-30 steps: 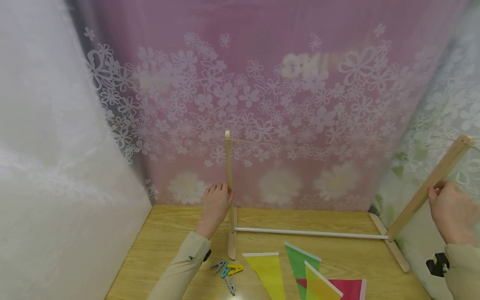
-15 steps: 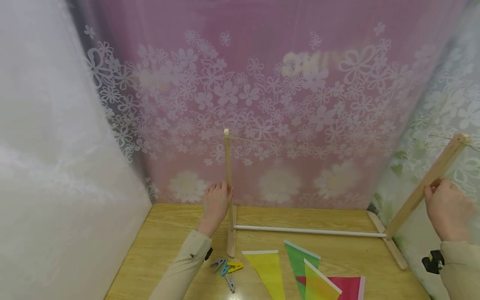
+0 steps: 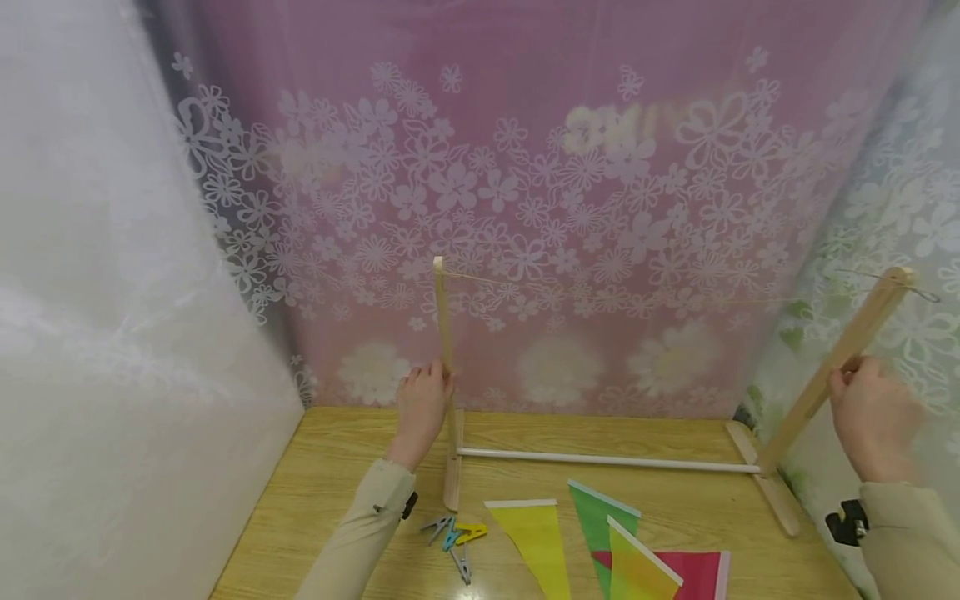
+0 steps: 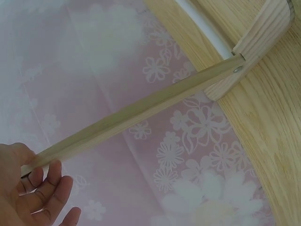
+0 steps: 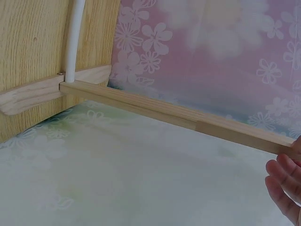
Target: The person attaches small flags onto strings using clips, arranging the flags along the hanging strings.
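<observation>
A wooden stand spans the tabletop. Its left post (image 3: 442, 312) and right post (image 3: 840, 354) are joined low down by a white rod (image 3: 607, 460), with a thin string (image 3: 487, 279) strung between their tops. My left hand (image 3: 422, 408) holds the left post about midway up; thumb and fingertips pinch it in the left wrist view. On the other side my right hand (image 3: 873, 417) pinches the right post, fingers mostly cut off at the edge of the right wrist view. Each post rises from a flat wooden foot (image 4: 263, 44).
In front of the stand lie a yellow pennant (image 3: 534, 533), a green pennant (image 3: 592, 512), another yellow pennant (image 3: 637, 571) and a red pennant (image 3: 701, 571), the last three overlapping. Several clothespins (image 3: 457, 540) are bunched left of them. Flowered curtains (image 3: 525, 192) enclose the table.
The whole stand has shifted left on the table, with both hands moving along on its posts. The pennants and clothespins stay where they were.
</observation>
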### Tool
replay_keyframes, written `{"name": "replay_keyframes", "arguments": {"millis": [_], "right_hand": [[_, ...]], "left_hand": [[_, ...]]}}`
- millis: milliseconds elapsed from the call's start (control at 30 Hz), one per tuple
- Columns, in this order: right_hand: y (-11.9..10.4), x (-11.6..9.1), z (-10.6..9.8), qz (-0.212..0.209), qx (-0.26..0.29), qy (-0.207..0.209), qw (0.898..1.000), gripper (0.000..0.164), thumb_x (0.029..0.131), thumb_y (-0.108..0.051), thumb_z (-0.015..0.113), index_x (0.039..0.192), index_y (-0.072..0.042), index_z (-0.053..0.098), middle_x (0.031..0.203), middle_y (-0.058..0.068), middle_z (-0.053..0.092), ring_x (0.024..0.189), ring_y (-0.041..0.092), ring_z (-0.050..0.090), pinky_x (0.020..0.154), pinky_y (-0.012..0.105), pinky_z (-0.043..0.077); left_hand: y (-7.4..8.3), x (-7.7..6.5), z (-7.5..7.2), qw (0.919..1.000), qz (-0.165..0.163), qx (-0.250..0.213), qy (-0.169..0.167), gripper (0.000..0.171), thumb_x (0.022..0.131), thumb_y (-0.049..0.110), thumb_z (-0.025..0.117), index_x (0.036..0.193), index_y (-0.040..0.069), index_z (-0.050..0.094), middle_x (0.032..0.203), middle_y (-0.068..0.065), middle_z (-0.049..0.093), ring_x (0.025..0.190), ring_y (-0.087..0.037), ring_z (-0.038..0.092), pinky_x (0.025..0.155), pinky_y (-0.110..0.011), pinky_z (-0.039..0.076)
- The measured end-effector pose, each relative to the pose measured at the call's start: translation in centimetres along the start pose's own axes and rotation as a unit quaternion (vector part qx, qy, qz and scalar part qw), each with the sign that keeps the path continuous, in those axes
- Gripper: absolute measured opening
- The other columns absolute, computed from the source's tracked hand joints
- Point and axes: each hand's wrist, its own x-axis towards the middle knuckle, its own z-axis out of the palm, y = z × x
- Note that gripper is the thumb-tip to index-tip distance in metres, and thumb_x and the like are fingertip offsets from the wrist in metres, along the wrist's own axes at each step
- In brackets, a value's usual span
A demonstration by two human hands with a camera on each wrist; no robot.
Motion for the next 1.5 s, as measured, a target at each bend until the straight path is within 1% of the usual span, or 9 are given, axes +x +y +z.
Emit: {"name": "replay_keyframes", "arguments": {"millis": [467, 700, 867, 933, 1033, 1167, 1267, 1367, 1500], "right_hand": [[-1.4, -0.4, 1.0, -0.07, 0.021, 0.071, 0.995, 0.017, 0.095, -0.009, 0.063, 0.088, 0.005, 0.056, 0.08, 0.031, 0.061, 0.047, 0.049, 0.049, 0.037, 0.048, 0.023], [-0.9, -0.6, 1.6, -0.158, 0.008, 0.128, 0.979, 0.021, 0.089, -0.01, 0.071, 0.089, 0.005, 0.055, 0.071, 0.028, 0.057, 0.039, 0.039, 0.041, 0.033, 0.038, 0.019], [0.0, -0.5, 1.7, -0.231, -0.037, 0.145, 0.962, 0.027, 0.088, -0.014, 0.073, 0.09, 0.01, 0.061, 0.077, 0.033, 0.062, 0.056, 0.048, 0.054, 0.037, 0.053, 0.039], [0.2, -0.5, 1.8, -0.256, -0.045, 0.153, 0.953, 0.03, 0.091, -0.018, 0.07, 0.089, 0.011, 0.062, 0.079, 0.034, 0.064, 0.066, 0.052, 0.058, 0.047, 0.058, 0.046], [0.3, -0.7, 1.7, -0.28, -0.04, 0.156, 0.947, 0.042, 0.101, -0.028, 0.059, 0.086, 0.011, 0.06, 0.076, 0.033, 0.062, 0.069, 0.054, 0.057, 0.05, 0.059, 0.046], [0.3, -0.9, 1.6, -0.287, -0.028, 0.163, 0.944, 0.063, 0.11, -0.044, 0.039, 0.083, 0.011, 0.057, 0.073, 0.033, 0.059, 0.069, 0.055, 0.054, 0.047, 0.059, 0.044], [0.3, -1.1, 1.8, -0.281, -0.03, 0.169, 0.944, 0.069, 0.11, -0.048, 0.032, 0.083, 0.01, 0.055, 0.073, 0.033, 0.058, 0.07, 0.055, 0.054, 0.048, 0.059, 0.043], [0.2, -1.2, 2.0, -0.277, -0.034, 0.166, 0.946, 0.068, 0.11, -0.048, 0.032, 0.084, 0.01, 0.056, 0.074, 0.032, 0.059, 0.071, 0.054, 0.054, 0.05, 0.059, 0.044], [-0.2, -1.3, 2.5, -0.27, -0.015, 0.155, 0.95, 0.054, 0.106, -0.038, 0.047, 0.087, 0.01, 0.06, 0.079, 0.033, 0.062, 0.075, 0.055, 0.056, 0.057, 0.06, 0.046]], "left_hand": [[-1.9, -0.3, -0.2, 0.9996, -0.005, 0.029, -0.002, 0.025, 0.094, 0.029, 0.075, 0.086, 0.009, 0.062, 0.07, -0.006, 0.066, 0.065, -0.026, 0.064, 0.055, -0.039, 0.052], [-2.5, -0.2, -0.4, 0.9996, -0.008, 0.027, -0.005, 0.025, 0.094, 0.028, 0.075, 0.086, 0.009, 0.062, 0.069, -0.006, 0.065, 0.063, -0.026, 0.062, 0.051, -0.038, 0.049], [-2.9, -0.2, -0.5, 0.9995, 0.004, 0.03, 0.005, 0.025, 0.094, 0.028, 0.076, 0.086, 0.008, 0.063, 0.069, -0.006, 0.065, 0.062, -0.026, 0.062, 0.051, -0.039, 0.049], [-3.0, -0.2, -0.6, 0.9993, 0.011, 0.034, 0.013, 0.027, 0.092, 0.029, 0.077, 0.086, 0.007, 0.063, 0.069, -0.006, 0.065, 0.061, -0.026, 0.062, 0.051, -0.039, 0.049], [-3.2, -0.4, -0.5, 0.9988, 0.014, 0.043, 0.015, 0.03, 0.09, 0.032, 0.08, 0.086, 0.007, 0.063, 0.072, -0.007, 0.066, 0.066, -0.028, 0.064, 0.057, -0.041, 0.053], [-3.2, -0.4, -0.4, 0.9981, 0.016, 0.059, -0.005, 0.033, 0.091, 0.036, 0.078, 0.088, 0.007, 0.063, 0.076, -0.007, 0.066, 0.076, -0.029, 0.066, 0.073, -0.045, 0.055], [-3.3, -0.5, -0.4, 0.9973, 0.021, 0.069, -0.012, 0.033, 0.093, 0.038, 0.076, 0.087, 0.008, 0.063, 0.078, -0.007, 0.067, 0.079, -0.029, 0.066, 0.077, -0.045, 0.054], [-3.5, -0.5, -0.4, 0.997, 0.02, 0.074, -0.007, 0.033, 0.092, 0.038, 0.077, 0.089, 0.007, 0.064, 0.081, -0.009, 0.068, 0.082, -0.03, 0.066, 0.078, -0.045, 0.052], [-4.1, -0.6, -0.4, 0.9966, 0.011, 0.081, 0.002, 0.034, 0.091, 0.038, 0.077, 0.091, 0.006, 0.065, 0.084, -0.01, 0.07, 0.084, -0.031, 0.066, 0.077, -0.045, 0.051]]}}
